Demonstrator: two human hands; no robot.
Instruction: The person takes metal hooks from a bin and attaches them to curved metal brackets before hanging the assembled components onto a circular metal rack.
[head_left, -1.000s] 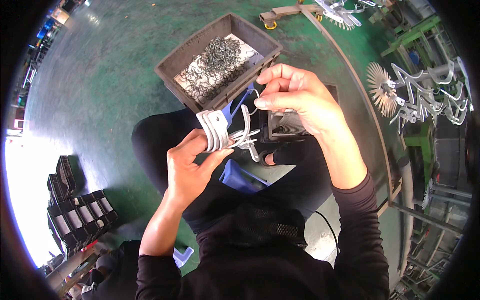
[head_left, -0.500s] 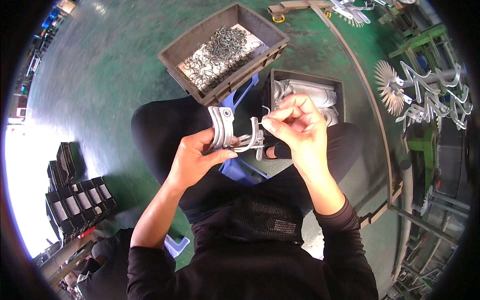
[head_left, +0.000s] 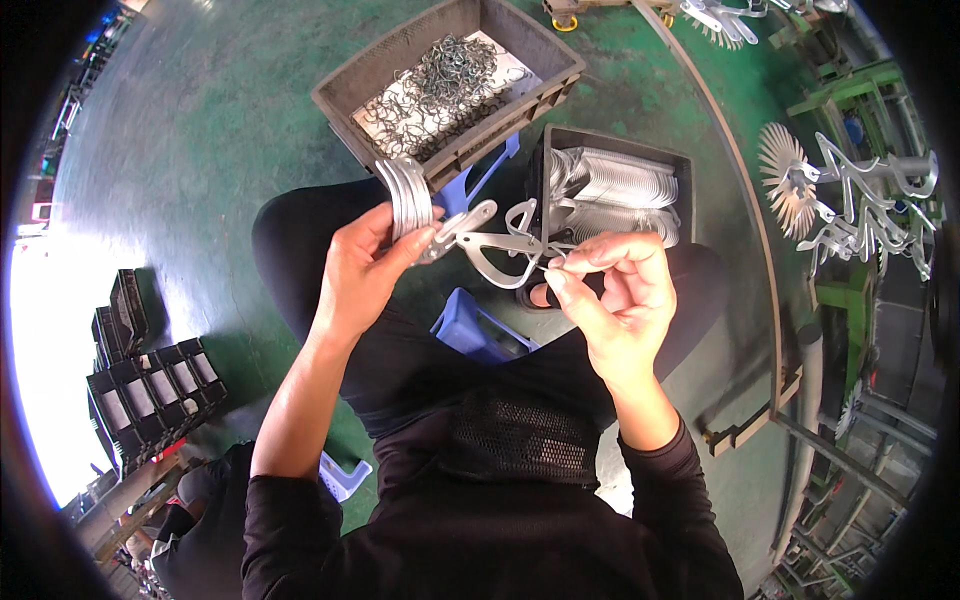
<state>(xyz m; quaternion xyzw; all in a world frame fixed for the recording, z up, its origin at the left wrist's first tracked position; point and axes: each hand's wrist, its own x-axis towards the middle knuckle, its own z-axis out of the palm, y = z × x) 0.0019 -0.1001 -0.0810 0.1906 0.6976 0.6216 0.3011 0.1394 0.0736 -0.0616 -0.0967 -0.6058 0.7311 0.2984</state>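
My left hand [head_left: 365, 265] grips a stack of curved silver metal hooks [head_left: 408, 197], with one hook [head_left: 490, 240] swung out to the right from the stack. My right hand [head_left: 615, 290] pinches a thin wire clip [head_left: 548, 262] at the tip of that swung-out hook. Both hands are held above my lap, just in front of two grey crates.
A grey crate [head_left: 540, 55] full of small wire clips sits ahead on a blue stool [head_left: 478, 322]. A dark crate [head_left: 683, 165] of silver hooks stands to its right. Stacked black trays [head_left: 150, 385] lie at the left, racks of metal parts [head_left: 850, 200] at the right.
My right hand came down from near the crates to the hook's tip with a wire clip. The left hand shifted a little left, and one hook now swings out from the stack.
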